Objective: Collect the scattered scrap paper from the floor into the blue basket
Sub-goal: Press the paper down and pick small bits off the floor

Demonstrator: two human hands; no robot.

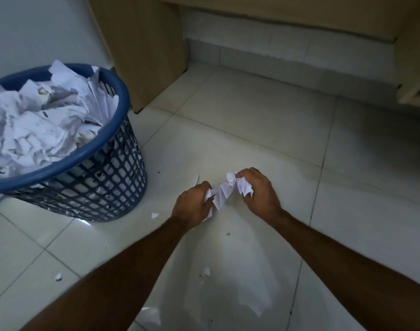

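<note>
On a glossy pale tiled floor (251, 130) beside a light wooden cabinet (142, 44), the left hand (192, 206) and right hand (259, 192) each have their grip closed on one end of a crumpled white scrap of paper (222, 194) held between them just above the tiles. Pulled apart, it could tear and shed more bits like the small white paper fragments (154, 215) nearby. The round blue plastic lattice basket (101, 185) to the left is heaped above its rim, so a loose drop could slide back out.
</note>
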